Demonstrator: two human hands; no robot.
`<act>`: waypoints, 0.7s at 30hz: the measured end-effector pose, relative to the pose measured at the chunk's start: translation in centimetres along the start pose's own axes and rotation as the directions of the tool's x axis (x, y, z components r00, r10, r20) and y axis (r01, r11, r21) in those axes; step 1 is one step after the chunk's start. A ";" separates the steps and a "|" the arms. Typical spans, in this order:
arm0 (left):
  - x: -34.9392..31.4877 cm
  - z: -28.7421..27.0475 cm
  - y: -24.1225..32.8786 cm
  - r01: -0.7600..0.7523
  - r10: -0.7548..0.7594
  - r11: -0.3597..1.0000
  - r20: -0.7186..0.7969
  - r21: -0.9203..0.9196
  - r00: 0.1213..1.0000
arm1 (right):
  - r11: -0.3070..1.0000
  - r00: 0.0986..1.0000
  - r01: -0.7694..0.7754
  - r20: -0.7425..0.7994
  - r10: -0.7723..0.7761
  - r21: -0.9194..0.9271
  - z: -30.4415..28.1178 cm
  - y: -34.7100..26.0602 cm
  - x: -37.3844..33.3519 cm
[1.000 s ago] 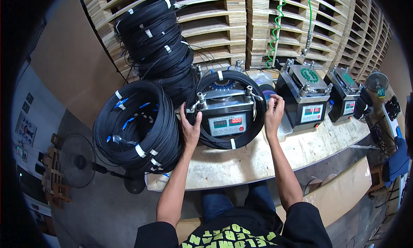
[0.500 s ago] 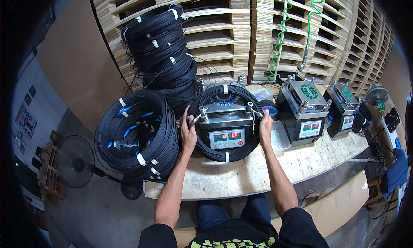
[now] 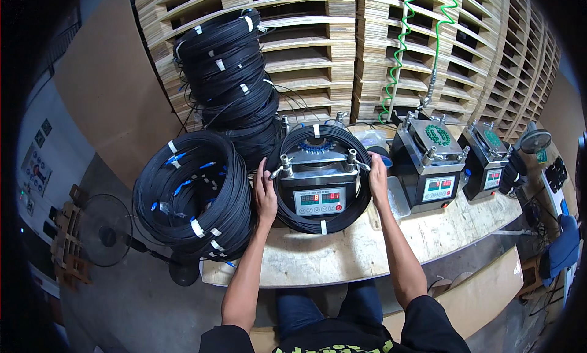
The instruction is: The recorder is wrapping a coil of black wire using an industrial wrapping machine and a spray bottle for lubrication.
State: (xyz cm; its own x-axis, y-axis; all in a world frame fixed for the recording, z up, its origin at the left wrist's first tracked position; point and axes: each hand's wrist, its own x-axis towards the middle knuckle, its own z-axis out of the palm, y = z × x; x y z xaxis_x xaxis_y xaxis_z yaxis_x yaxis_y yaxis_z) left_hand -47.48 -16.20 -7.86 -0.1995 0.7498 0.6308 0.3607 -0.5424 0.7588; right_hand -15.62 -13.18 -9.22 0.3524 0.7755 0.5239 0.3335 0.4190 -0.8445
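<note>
A coil of black cable point(image 3: 287, 213) with white ties lies around a small grey machine point(image 3: 318, 191) with a red display on the wooden bench point(image 3: 342, 255). My left hand point(image 3: 265, 194) grips the coil's left side. My right hand point(image 3: 377, 180) holds its right side. Blue connector ends show at the top of the machine, inside the coil.
A stack of black cable coils point(image 3: 192, 197) with blue ends lies left of the machine, a taller stack point(image 3: 229, 84) behind. Two more machines point(image 3: 431, 163) point(image 3: 489, 157) stand to the right. Wooden pallets point(image 3: 342, 53) and a green coiled hose point(image 3: 400, 53) rise behind. A floor fan point(image 3: 107, 230) stands lower left.
Both hands have stayed on the coil around the machine. My view has shifted closer and slightly left, and the coil sits lower around the machine.
</note>
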 end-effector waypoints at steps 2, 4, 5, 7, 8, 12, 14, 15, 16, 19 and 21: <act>0.0 -0.1 1.1 -0.044 0.046 0.989 -0.016 0.140 0.999 | 0.999 1.000 0.004 -0.009 -0.004 -0.053 -0.6 -2.2 0.2; 0.0 -0.2 1.6 -0.085 0.096 0.984 -0.068 0.154 0.993 | 0.979 0.978 0.043 -0.192 -0.083 -0.201 -0.3 -4.9 0.4; 0.0 -0.4 1.9 -0.044 0.053 0.995 -0.093 0.094 0.994 | 0.984 0.979 0.028 -0.196 -0.062 -0.174 -0.2 -6.0 0.3; 0.2 -0.1 4.1 0.068 -0.070 0.997 -0.085 -0.022 0.994 | 0.988 0.978 0.010 -0.206 -0.042 -0.154 -0.8 -8.1 -0.1; 0.4 -0.7 3.9 0.068 -0.069 0.998 -0.092 -0.014 0.993 | 0.988 0.993 0.043 -0.098 -0.058 -0.145 -0.6 -9.7 -0.6; 0.8 -1.5 3.7 -0.137 0.112 0.941 0.100 0.309 0.989 | 0.915 0.954 0.300 0.087 -0.287 -0.269 -1.8 -9.7 -1.1; 0.7 -1.4 3.3 -0.173 0.154 0.949 0.093 0.265 0.984 | 0.958 0.972 0.223 0.114 -0.205 -0.180 -2.0 -9.6 -1.9; 0.6 -1.5 3.1 -0.162 0.142 0.954 0.098 0.253 0.985 | 0.986 0.981 0.137 0.147 -0.123 -0.092 -1.9 -9.6 -2.2; 0.7 -1.2 3.3 -0.163 0.143 0.955 0.098 0.249 0.985 | 0.986 0.982 0.138 0.145 -0.124 -0.096 -2.0 -9.3 -2.2; 0.7 -1.1 3.6 -0.102 0.081 0.975 0.114 0.197 0.990 | 0.996 0.997 0.050 0.067 -0.045 -0.072 -1.8 -8.9 -2.1; 0.7 -1.7 3.3 -0.103 0.062 0.959 0.158 0.264 0.985 | 0.999 0.996 0.030 0.091 -0.025 -0.045 -1.6 -8.2 -1.8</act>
State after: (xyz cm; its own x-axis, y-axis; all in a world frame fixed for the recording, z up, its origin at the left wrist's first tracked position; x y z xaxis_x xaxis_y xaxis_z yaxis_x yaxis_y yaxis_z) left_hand -47.97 -18.09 -4.65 -0.0302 0.7651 0.6431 0.6070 -0.4972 0.6200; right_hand -17.58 -18.83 -3.06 0.2626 0.8045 0.5328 0.3830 0.4199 -0.8228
